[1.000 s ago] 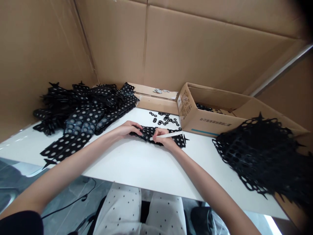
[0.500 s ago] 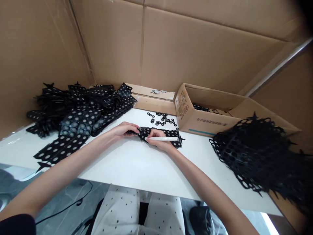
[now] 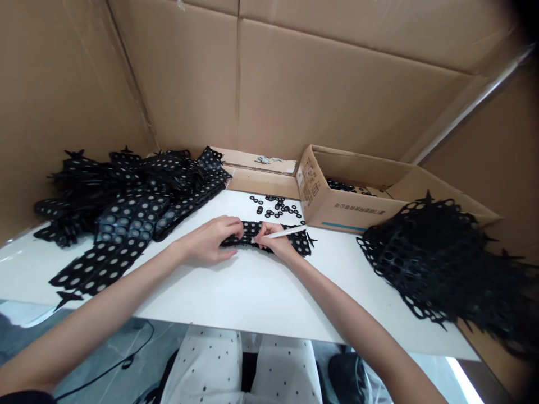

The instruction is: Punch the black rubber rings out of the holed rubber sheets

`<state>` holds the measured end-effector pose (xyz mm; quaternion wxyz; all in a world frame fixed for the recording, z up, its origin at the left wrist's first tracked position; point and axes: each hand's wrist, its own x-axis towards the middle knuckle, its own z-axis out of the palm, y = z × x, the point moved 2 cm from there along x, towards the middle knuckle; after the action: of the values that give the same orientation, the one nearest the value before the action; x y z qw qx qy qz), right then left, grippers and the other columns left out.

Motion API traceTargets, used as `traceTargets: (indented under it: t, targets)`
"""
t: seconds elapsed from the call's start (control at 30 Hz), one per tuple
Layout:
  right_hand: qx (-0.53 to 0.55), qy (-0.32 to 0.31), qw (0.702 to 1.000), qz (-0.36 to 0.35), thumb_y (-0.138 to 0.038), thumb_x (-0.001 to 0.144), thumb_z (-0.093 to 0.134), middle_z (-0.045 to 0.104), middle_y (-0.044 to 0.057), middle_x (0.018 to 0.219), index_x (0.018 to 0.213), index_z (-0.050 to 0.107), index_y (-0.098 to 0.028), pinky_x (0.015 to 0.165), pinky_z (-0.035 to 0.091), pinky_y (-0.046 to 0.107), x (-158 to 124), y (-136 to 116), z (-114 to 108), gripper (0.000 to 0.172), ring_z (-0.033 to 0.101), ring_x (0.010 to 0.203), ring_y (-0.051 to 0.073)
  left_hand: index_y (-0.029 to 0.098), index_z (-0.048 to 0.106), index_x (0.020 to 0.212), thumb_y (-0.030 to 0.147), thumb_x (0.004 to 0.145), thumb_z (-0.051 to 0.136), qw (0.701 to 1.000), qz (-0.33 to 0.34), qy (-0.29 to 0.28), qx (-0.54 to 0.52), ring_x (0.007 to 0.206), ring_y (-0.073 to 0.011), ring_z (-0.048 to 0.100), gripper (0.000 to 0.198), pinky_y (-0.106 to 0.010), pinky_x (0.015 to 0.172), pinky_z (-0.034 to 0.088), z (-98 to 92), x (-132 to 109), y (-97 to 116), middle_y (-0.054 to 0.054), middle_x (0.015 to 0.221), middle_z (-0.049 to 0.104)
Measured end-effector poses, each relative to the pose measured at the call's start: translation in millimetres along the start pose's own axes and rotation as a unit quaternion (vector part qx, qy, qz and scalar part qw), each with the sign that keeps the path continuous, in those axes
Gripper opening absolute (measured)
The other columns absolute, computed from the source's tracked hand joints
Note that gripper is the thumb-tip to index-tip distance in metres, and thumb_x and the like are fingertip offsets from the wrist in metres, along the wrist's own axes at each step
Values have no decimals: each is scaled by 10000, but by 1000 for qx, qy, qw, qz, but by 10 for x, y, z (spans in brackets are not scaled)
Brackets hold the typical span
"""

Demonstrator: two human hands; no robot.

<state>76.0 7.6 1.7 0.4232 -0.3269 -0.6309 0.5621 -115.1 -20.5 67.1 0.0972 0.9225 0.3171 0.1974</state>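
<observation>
On the white table (image 3: 219,297) in front of me lies a black sheet with rows of round rings (image 3: 301,242). My left hand (image 3: 208,240) grips its left end, thumb on the near edge and fingers over the far edge. A slim white pen-like stick (image 3: 290,231) is pinched in my right hand (image 3: 273,238). Its tip points down at the middle of the sheet and its rear end slants up to the right; the exact contact is hidden by the fingers. Just beyond the sheet, several loose black rings (image 3: 278,209) are scattered.
A heap of similar black dotted sheets (image 3: 135,196) fills the left side. At the back right stands an open cardboard box (image 3: 353,213) with black pieces inside. A pile of black punched-out webbing (image 3: 421,258) lies at the right, overhanging the edge. Cardboard walls (image 3: 337,84) enclose the table.
My left hand has opened wider over the sheet's left end, which lies flatter now. The white stick's rear end has tilted upward, and its tip has shifted slightly. The view has shifted a little.
</observation>
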Motion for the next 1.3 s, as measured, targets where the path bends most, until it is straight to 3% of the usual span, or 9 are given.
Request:
traceTargets:
  t: [0.13, 0.33, 0.77, 1.3]
  targets:
    - [7, -3, 1000, -7, -257, 649, 674, 537, -31, 493, 599, 453, -161, 425, 330, 170, -1, 2, -1, 246, 440, 416, 71, 171, 569, 907, 234, 741, 545, 996, 25, 10, 86, 724, -145, 554, 179, -236, 651, 423, 198, -19, -113, -42, 831, 590]
    - [-16, -6, 1000, -16, -255, 674, 662, 535, -26, 488, 585, 456, -158, 428, 331, 169, -6, 8, 8, 244, 441, 414, 72, 186, 626, 902, 224, 831, 456, 973, 126, 66, 181, 683, -118, 579, 189, -202, 542, 387, 382, -57, -287, -36, 753, 641]
    - [22, 19, 999, -18, -236, 688, 636, 523, -31, 452, 576, 439, -164, 396, 301, 165, 10, -12, -27, 238, 432, 392, 72, 164, 622, 829, 194, 819, 475, 964, 163, 79, 197, 664, -123, 562, 150, -232, 546, 392, 383, -38, -247, -17, 715, 648]
    - [-25, -25, 999, -12, -326, 696, 672, 550, -16, 494, 597, 465, -153, 436, 349, 175, -19, -33, 5, 287, 454, 423, 76, 160, 610, 751, 186, 807, 467, 962, 160, 91, 201, 639, -126, 555, 155, -237, 538, 386, 380, -42, -213, -16, 659, 626]
